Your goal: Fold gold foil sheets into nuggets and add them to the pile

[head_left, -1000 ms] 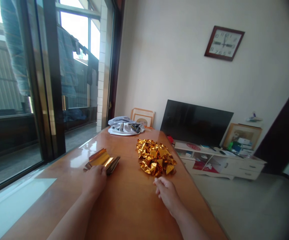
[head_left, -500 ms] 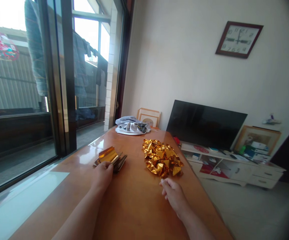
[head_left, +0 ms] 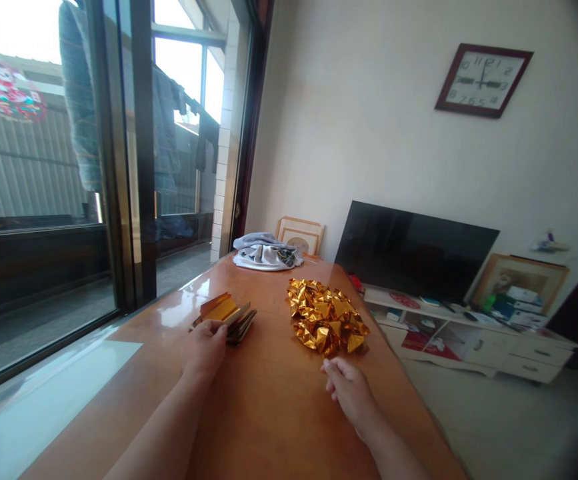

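Observation:
On the wooden table, my left hand [head_left: 206,347] rests at the near side of a small stack of gold foil paper [head_left: 241,325]. Its thumb and fingers are closed on a gold foil sheet [head_left: 221,308] at the top, which bends upward. To the right lies a heap of folded gold foil pieces [head_left: 326,313], shiny and pointed. Just below the heap's near edge is my right hand [head_left: 347,387], its fingers curled in with no object visible in them. It appears apart from the pieces.
The long table [head_left: 263,413] runs away from me, with a bundle of grey and white cloth [head_left: 266,252] at its far end. Glass sliding doors [head_left: 133,160] stand on the left. Beyond the right edge are a television [head_left: 416,250] and a white cabinet [head_left: 499,350].
The view has shifted slightly, moving the surroundings a little to the right. The foil sheet under my left hand bends differently. My right hand stays almost in place.

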